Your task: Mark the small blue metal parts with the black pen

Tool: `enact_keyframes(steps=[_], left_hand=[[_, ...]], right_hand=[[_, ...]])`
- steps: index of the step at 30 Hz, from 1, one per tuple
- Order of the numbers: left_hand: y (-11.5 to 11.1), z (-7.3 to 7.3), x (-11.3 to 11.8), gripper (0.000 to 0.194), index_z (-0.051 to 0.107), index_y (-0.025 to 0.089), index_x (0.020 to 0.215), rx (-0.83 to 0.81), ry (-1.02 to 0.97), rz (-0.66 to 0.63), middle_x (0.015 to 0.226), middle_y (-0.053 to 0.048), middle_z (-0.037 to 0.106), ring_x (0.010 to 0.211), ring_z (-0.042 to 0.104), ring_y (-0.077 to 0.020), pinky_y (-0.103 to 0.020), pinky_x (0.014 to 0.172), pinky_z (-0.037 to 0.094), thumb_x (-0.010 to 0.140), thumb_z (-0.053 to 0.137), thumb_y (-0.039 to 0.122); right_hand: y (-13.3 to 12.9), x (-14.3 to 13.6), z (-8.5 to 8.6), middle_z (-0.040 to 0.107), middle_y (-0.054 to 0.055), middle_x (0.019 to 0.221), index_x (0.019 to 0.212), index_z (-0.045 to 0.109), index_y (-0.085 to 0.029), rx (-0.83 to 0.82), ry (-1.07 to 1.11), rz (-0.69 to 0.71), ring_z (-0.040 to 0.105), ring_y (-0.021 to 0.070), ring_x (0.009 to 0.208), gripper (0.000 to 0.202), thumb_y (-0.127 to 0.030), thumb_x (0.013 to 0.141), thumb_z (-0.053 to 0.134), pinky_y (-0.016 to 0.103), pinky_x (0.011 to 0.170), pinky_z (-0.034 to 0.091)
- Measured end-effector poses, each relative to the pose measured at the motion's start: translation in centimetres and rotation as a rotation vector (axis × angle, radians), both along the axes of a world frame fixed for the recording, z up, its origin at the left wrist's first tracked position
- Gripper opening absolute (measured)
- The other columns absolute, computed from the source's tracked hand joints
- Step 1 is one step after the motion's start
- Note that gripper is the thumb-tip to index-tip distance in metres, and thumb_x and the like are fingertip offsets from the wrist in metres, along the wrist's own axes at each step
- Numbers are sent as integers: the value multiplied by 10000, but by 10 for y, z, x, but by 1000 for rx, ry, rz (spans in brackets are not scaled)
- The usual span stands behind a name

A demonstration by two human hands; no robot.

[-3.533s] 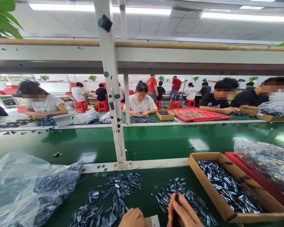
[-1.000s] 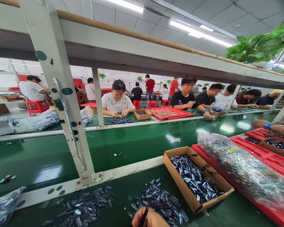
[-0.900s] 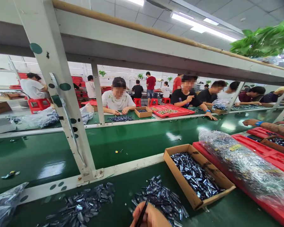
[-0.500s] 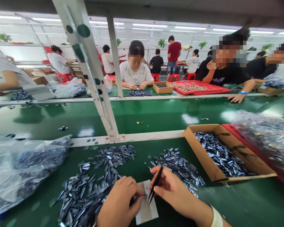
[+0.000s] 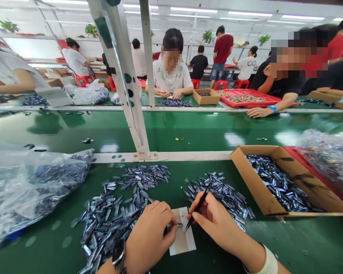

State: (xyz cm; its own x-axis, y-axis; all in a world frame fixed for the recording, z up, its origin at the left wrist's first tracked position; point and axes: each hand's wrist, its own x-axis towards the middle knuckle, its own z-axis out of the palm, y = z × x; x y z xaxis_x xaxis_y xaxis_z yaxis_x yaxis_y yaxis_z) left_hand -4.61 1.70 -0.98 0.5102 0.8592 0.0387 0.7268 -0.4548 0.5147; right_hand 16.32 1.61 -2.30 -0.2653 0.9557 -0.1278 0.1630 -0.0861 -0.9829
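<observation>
My left hand (image 5: 151, 234) is closed in a pinch on a small dark, shiny piece (image 5: 179, 225), whose end pokes out past the fingertips. It is held over a pale card (image 5: 183, 245) lying on the green bench. Black tweezers (image 5: 198, 206) sit in my right hand (image 5: 213, 217), their tips pointing down at the card close to that piece. Beside my left hand spreads a large pile of similar dark pieces (image 5: 103, 224). A second pile (image 5: 221, 194) lies just beyond my right hand.
An open cardboard box (image 5: 260, 201) of the same pieces stands at the right, near a filled plastic bag (image 5: 328, 152). Another clear bag (image 5: 45, 190) lies at the left. A white metal post (image 5: 134, 118) rises ahead, before the green belt (image 5: 188, 125). Several people sit beyond.
My view has tilted down and turned slightly left, so the scene sits higher and further right. Both hands keep their hold, with the tweezer tips still beside the small piece.
</observation>
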Motion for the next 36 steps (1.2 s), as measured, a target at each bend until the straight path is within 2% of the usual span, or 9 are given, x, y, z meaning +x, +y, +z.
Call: enact_keyframes(steps=[5,18,29,36], left_hand=[[0,0,0,149,602,215,769,-11,3,-2,827,6,606,835,556,-188,-318,772,427,782,542,79],[2,-1,-1,137,600,213,740,-19,-11,-5,799,8,601,815,558,-182,-323,779,429,795,559,96],[-3,-2,1,128,604,200,751,-8,-37,14,807,11,606,835,565,-172,-327,837,428,789,604,78],[-2,0,0,136,595,203,740,-29,-44,16,818,1,617,827,567,-185,-327,795,437,777,585,72]], right_hand=[[0,0,-2,618,17,871,928,475,-233,-10,9,11,665,190,776,98,-206,895,563,373,729,560],[1,-2,2,638,15,841,926,467,-229,-13,-20,18,690,195,736,160,-275,873,611,370,704,577],[3,-4,0,657,8,768,864,486,-241,-90,11,-3,695,200,701,278,-440,832,676,364,680,582],[2,-6,6,660,2,765,891,464,-236,-97,46,-60,697,194,688,317,-474,845,667,375,692,589]])
